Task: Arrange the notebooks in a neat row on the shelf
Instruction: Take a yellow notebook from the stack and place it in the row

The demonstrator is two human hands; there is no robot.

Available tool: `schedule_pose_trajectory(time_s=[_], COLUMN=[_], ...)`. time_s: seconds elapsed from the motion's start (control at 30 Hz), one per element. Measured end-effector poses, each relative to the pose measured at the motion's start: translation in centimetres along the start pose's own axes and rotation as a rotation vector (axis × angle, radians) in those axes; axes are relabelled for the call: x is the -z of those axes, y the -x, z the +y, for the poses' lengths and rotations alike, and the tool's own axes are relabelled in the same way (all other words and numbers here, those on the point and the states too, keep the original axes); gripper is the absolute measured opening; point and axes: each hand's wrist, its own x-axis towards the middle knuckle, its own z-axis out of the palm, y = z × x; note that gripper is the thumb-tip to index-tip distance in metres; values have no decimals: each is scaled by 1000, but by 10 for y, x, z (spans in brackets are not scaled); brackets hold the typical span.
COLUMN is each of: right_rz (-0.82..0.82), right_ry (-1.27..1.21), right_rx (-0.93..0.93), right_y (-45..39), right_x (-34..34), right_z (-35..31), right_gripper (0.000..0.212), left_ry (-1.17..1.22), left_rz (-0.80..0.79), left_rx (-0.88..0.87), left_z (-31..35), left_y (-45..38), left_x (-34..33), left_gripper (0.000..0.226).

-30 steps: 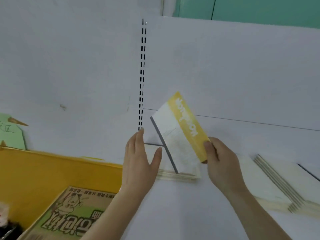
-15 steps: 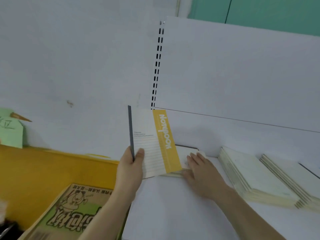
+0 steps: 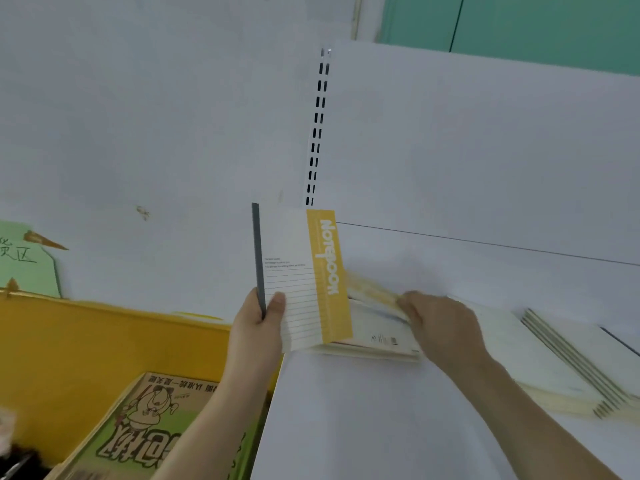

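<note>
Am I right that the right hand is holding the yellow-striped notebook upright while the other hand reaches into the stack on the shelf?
Not quite: in the head view it is the left hand that holds the yellow-striped notebook upright, and the right hand reaches into the stack on the shelf.

Even, soft light all over, no glare, faint shadows; the right hand point(image 3: 440, 323) is smeared with motion blur, and straight lines bow near the edges.
</note>
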Motion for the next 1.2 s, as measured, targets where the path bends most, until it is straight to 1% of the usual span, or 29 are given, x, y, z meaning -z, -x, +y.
schedule_pose_trajectory(time_s=[0.03,0.1,0.17,0.23,0.27,0.33,0.4,0.47,0.53,0.57,0.67,0.73,0.8,0.87,0.97,1.03,1.13,1.2], right_rz=[122,290,358,374,376,374,360,365,399,411,406,404,390,367,295,252,306,354], right_ry=[-64,-321,-572,-785,-845,-836,-829,-891,-929,-930,-944,-911,-883,-850,-843,-832,-815,-737], right_rx=[-54,-206,-342,-424,-457,-514,-579,-632,-670,-673,-692,-704,-709,-695,-723,-747,-824,-854], right_y=[1,6,13,23,29,43,58,72,88,96,122,144,166,189,226,253,293,316], right_x=[9,27,42,50,49,44,38,38,45,52,73,84,98,112,134,153,179,194], right_z=[2,4,-3,-15,-20,-28,-31,-29,-20,-14,13,38,66,96,148,186,249,289], right_gripper=[29,24,18,16,17,21,26,28,28,27,26,29,31,34,40,44,52,57], left_ry=[9,35,73,127,159,205,216,208,230,249,241,221,205,180,132,114,131,150], left_rz=[3,-15,-55,-112,-146,-217,-231,-220,-268,-317,-475,-579,-643,-643,-592,-587,-611,-614], left_rx=[-2,9,37,80,105,127,116,90,76,73,54,96,165,171,90,55,45,36], left_z=[0,-1,-3,-3,-2,3,8,13,17,19,20,23,30,35,42,46,53,58], left_y=[0,0,2,8,13,25,39,54,71,80,102,118,136,159,202,236,286,314], left_x=[0,-1,-7,-18,-26,-44,-64,-82,-98,-106,-135,-159,-185,-215,-270,-310,-371,-408], left_gripper=[15,16,18,18,18,19,21,28,32,32,16,17,17,16,13,14,11,17])
